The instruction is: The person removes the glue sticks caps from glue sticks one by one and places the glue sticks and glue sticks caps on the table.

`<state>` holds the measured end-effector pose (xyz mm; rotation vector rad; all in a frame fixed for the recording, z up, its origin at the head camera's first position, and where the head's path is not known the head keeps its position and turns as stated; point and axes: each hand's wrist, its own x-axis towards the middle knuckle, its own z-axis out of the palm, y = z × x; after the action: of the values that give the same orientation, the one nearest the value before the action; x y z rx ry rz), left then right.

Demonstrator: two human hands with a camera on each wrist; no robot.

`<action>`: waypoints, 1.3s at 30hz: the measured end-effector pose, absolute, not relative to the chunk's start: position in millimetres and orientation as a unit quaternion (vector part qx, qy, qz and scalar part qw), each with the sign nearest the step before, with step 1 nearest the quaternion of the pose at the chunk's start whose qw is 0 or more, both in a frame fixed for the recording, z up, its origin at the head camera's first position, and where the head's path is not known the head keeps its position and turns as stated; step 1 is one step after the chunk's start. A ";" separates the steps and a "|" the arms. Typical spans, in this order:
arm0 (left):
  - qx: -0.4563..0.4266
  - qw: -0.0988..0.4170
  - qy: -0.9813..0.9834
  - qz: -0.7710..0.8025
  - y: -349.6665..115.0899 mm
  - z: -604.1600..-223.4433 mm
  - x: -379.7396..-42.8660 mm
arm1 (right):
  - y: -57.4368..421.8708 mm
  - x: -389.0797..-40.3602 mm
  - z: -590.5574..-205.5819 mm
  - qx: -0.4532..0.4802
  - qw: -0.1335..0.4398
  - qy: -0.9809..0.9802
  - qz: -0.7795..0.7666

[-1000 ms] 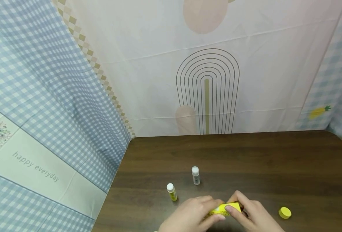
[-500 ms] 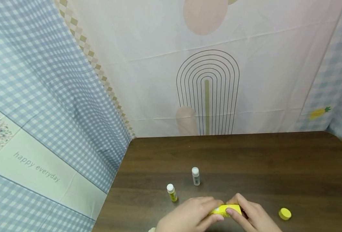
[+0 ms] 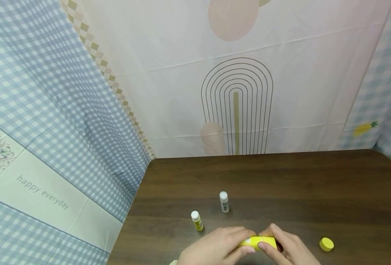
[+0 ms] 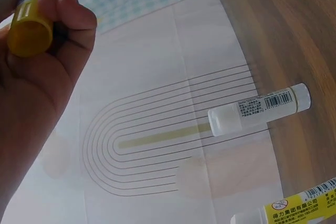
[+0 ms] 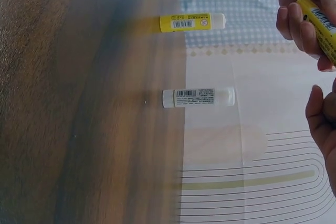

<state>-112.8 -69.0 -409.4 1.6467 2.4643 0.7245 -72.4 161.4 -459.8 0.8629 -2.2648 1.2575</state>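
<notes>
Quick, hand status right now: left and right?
Left hand: holding the yellow tube.
Right hand: pinching the same tube, nearer its other end.

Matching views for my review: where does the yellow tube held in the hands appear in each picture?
Head: the yellow tube is at the bottom, right of centre.
Left wrist: top left, one round end toward the camera.
Right wrist: upper right, cut off by the edge.
Shared landmark: the printed arch, visible in all three views.

Yel. tube point(image 3: 256, 241), L hand point(image 3: 216, 246), R hand point(image 3: 289, 247), slightly lower
</notes>
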 end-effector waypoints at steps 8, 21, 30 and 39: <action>0.545 0.095 0.790 0.265 -71.0 -408.4 -114.2 | 162.0 -70.6 -463.9 0.345 0.207 -0.779 0.481; 0.511 0.007 0.829 0.228 -66.9 -400.1 -99.7 | 160.9 -73.5 -447.9 0.327 0.185 -0.752 0.542; 0.496 0.022 0.843 0.206 -63.7 -398.9 -99.4 | 157.4 -73.4 -446.1 0.255 0.155 -0.796 0.528; 0.494 -0.069 0.841 0.207 -67.3 -404.7 -99.5 | 154.1 -74.8 -450.2 0.236 0.218 -0.802 0.504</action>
<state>-99.5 -67.3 -404.7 1.6256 2.7663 0.6814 -74.8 154.1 -450.2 0.6547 -2.2193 1.3959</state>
